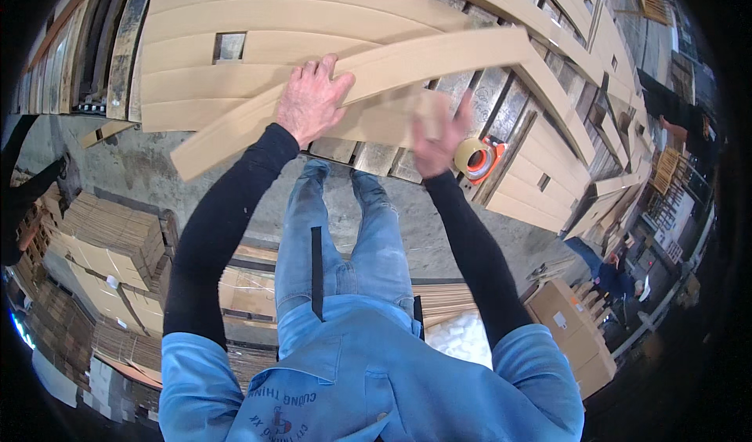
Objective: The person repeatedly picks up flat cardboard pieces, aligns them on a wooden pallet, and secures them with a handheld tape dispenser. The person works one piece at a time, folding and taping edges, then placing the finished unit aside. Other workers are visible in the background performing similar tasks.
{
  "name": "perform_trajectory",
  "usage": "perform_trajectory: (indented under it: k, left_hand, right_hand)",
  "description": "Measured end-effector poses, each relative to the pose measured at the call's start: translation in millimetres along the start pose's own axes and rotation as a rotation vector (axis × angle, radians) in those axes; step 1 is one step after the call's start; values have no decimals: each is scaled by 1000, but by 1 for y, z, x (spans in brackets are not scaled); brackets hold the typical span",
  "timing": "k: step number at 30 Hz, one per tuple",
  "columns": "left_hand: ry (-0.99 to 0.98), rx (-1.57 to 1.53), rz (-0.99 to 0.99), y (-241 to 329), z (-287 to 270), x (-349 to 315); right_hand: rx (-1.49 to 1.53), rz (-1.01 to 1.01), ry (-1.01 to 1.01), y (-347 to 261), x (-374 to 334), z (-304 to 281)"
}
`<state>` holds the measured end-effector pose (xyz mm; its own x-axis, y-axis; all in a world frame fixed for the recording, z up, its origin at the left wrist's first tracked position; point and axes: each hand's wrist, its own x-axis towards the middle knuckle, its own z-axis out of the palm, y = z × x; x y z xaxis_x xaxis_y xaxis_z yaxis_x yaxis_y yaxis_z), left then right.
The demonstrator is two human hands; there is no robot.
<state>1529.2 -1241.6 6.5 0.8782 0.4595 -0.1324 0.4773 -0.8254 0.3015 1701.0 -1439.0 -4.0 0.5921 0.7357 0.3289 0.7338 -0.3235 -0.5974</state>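
A long, narrow cardboard strip (439, 60) lies slantwise over flat cardboard sheets, its near left end jutting past the edge of the slatted pallet. My left hand (313, 101) is closed over the strip, fingers bent across its far side and thumb toward the right. Motion smears my right hand (440, 133), which is by a shorter piece of cardboard (384, 121) below the strip; whether it holds anything is unclear. Just right of that hand, an orange-red tape dispenser (495, 160) with a tan tape roll (468, 154) rests on the slats.
Cardboard sheets with square cutouts (180, 78) cover the pallet (376, 158). More sheets (540, 172) and strips (560, 109) lie to the right. Stacked cardboard (110, 230) stands at lower left, a large carton (572, 336) at lower right. Other people are at both sides.
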Motion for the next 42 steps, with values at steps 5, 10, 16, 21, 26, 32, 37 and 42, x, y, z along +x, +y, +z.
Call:
perform_trajectory:
  k: [5, 10, 16, 21, 26, 32, 37, 42]
  left_hand:
    - [57, 63, -88, 25, 23, 6]
    - [124, -97, -110, 21, 6, -7]
    - [60, -19, -202, -3, 2, -47]
    - [68, 57, -318, -22, 31, -50]
    - [70, 66, -284, -23, 28, -46]
    - [77, 71, -297, -25, 28, -47]
    - [157, 69, -276, -31, 36, -45]
    - [129, 79, -301, -32, 33, -45]
  right_hand:
    - [-36, 903, 397, 141, -108, -80]
    - [247, 1314, 145, 193, -132, -92]
    - [446, 1250, 128, 196, -123, -97]
    - [942, 1294, 50, 105, -91, -119]
    - [576, 760, -244, -4, 5, -101]
    - [142, -118, -254, -121, 115, -23]
    - [-256, -202, -740, -139, 130, 60]
    - [-335, -261, -765, -139, 123, 67]
